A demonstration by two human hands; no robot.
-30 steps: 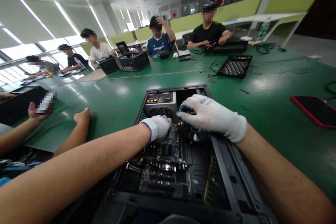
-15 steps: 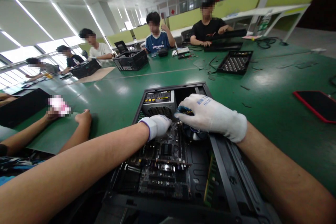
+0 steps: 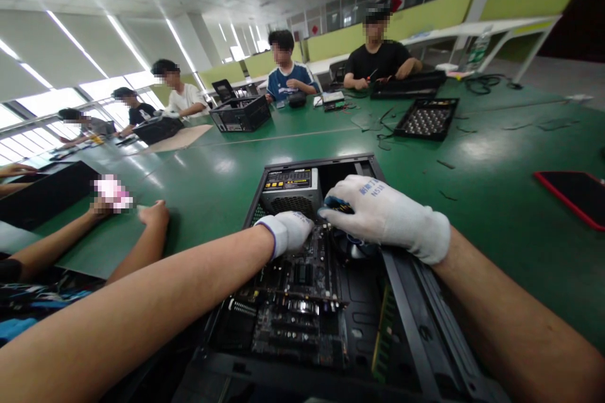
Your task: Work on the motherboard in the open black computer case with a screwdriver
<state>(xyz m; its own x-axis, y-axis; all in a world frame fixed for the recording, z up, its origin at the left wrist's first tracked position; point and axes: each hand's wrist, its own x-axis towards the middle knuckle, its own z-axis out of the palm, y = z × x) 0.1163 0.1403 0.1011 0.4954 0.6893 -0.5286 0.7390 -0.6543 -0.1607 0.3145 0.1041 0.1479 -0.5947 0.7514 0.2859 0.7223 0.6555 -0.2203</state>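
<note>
An open black computer case (image 3: 416,321) lies in front of me with its motherboard (image 3: 302,274) showing. My left hand (image 3: 290,230), in a white glove, reaches to the upper part of the board, just below the power supply (image 3: 290,190). Its fingers curl downward and their tips are hidden. My right hand (image 3: 373,208), gloved too, is bent above a cooling fan (image 3: 354,249), thumb and fingers drawn together around something dark with yellowish bits that I cannot make out. A green memory stick (image 3: 384,330) lies inside the case at the lower right.
To the left, a co-worker's hands (image 3: 154,217) are near a blurred pink item (image 3: 112,194) and a black panel (image 3: 50,192). A red-edged black device (image 3: 574,198) lies at right. Across the green table (image 3: 227,201) stand another case (image 3: 241,114) and a tray of screws or similar small parts (image 3: 426,119).
The whole view has shifted slightly down and right. My hands keep almost the same pose over the case. Opposite, one person's raised hand has come down; another has lowered a black panel.
</note>
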